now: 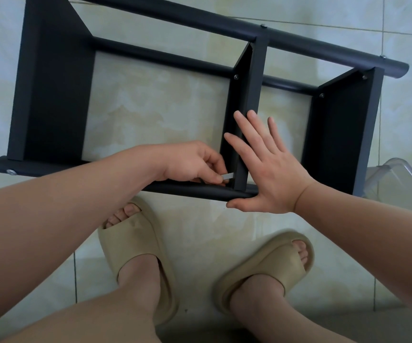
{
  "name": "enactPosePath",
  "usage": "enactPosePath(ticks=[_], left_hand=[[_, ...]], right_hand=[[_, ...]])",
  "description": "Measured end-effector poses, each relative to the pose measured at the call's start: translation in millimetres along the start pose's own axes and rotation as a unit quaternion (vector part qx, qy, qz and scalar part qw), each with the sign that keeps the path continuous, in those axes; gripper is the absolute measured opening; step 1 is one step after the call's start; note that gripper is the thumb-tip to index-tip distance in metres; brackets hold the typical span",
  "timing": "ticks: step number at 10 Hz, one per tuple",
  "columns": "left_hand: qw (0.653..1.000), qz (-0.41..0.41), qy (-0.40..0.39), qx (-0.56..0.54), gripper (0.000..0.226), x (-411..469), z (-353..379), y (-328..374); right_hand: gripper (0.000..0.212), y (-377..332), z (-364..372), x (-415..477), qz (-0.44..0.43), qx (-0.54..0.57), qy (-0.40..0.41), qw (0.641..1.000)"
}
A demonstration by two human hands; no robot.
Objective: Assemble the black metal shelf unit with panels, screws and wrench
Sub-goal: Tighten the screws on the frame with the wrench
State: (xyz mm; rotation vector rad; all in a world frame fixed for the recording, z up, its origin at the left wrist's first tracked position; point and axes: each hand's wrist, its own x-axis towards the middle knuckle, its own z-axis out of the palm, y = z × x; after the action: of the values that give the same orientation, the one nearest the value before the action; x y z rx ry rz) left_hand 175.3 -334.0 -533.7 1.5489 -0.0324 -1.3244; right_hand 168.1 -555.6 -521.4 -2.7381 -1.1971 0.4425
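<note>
Shelf unit (259, 70): one, black.
Panels: three in sight, left (51, 95), middle (237, 107) and right (343, 120).
Round tubes: three I can see, far (224, 26), second (163, 58) and near (39, 169).
Screw heads: six that I can count (263, 26) (382, 56) (236, 76) (364, 77) (321, 95) (10, 172).
Wrench (227, 175): one, small and silver.
Hands: two, left hand (190, 162) and right hand (267, 174).
Slippers: two, beige (135, 238) (274, 258).
Clear plastic object (398, 179): one, at the right edge.

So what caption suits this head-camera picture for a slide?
Left hand holds a small wrench at the shelf's middle panel while the right hand braces it.
</note>
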Motion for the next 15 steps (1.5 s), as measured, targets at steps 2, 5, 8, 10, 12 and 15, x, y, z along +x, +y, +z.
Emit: enactPosePath(ticks=[2, 5, 8, 10, 12, 15], left_hand=[[1.000, -0.003, -0.007, -0.001, 0.011, -1.8, -2.0, -0.2], [0.991, 0.009, 0.090, 0.097, 0.016, 2.9, -4.3, 3.4], [0.997, -0.002, 0.082, -0.010, 0.012, 4.1, 4.8, 10.9], [0.975, -0.048, 0.051, -0.209, 0.013, 7.0, 7.6, 15.1], [0.966, -0.034, 0.105, -0.233, 0.002, 12.6, 6.8, 9.9], [0.974, -0.036, 0.088, -0.204, 0.010, 8.9, 5.2, 9.8]], right_hand=[[0.114, 0.0, 0.0, -0.2, 0.001, -0.003, 0.001, 1.000], [0.115, 0.2, 0.4, -0.1, 0.001, 0.002, -0.005, 1.000], [0.115, 0.3, -0.8, 0.2, 0.002, 0.002, -0.005, 1.000], [0.115, 0.2, -0.1, 0.2, 0.001, 0.006, -0.003, 1.000], [0.115, 0.3, 0.0, 0.2, 0.003, 0.009, -0.004, 1.000], [0.114, 0.5, -0.4, 0.3, 0.002, 0.014, -0.003, 1.000]])
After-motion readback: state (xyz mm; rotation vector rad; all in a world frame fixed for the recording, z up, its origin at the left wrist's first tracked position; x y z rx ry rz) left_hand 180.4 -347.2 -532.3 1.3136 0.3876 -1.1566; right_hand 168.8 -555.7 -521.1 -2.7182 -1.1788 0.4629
